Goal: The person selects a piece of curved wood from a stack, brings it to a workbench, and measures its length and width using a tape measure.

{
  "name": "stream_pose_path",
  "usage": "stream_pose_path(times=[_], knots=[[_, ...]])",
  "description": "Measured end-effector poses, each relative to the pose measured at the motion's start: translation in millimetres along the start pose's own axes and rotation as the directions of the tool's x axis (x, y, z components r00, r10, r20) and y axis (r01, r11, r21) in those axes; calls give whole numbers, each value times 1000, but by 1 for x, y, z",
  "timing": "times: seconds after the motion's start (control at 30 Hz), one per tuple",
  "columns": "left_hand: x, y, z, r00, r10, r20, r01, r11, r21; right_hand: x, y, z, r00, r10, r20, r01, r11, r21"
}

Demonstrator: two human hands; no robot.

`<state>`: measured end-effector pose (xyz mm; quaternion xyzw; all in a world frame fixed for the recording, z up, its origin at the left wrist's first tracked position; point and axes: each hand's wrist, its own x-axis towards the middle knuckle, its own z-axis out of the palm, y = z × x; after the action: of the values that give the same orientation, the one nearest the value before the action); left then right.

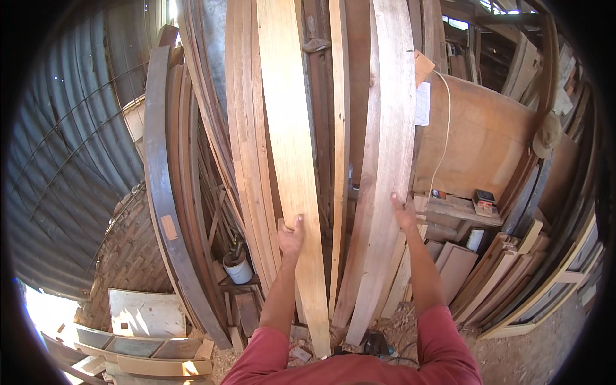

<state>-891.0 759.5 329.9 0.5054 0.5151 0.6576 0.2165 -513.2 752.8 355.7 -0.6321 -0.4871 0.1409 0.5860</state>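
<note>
A long pale-yellow wooden board stands upright before me, its lower end among the wood shavings. My left hand is closed round its left edge, thumb on the front face and the other fingers hidden behind. To the right stands a wide greyish-pink board. My right hand grips its right edge, thumb on the face, remaining fingers mostly out of sight. Between these two boards a narrow batten leans upright, touched by neither hand. Several reddish-brown planks lean just left of the yellow board.
A dark plank leans at the left, near a corrugated metal wall. The white bucket sits low beside the timber. A power tool lies near my body. At right are a plywood sheet and stacked offcuts.
</note>
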Motion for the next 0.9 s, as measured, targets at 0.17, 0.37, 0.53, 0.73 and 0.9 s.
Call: stream_pose_path(times=[0.17, 0.37, 0.53, 0.73, 0.9], knots=[[-6, 13, 1, 999, -23, 33, 22, 999, 46, -40, -23, -19, 997, 55, -60, -70, 962, -265], [0, 12, -5, 996, -2, 88, 0, 1000, 14, -79, -63, -17, 925, -372, -77, 267, 780, -567], [-1, 13, -21, 998, 3, 59, -8, 997, 80, -134, -127, 13, 933, -313, 180, 352, 899, -260], [-80, 77, -50, 977, 72, 199, -32, 980, -197, -167, -191, 22, 913, -226, 339, 126, 948, 293], [-177, 90, -83, 942, 82, 326, -12, 977, -211, -184, -210, 5, 785, -280, 552, -43, 865, 500]])
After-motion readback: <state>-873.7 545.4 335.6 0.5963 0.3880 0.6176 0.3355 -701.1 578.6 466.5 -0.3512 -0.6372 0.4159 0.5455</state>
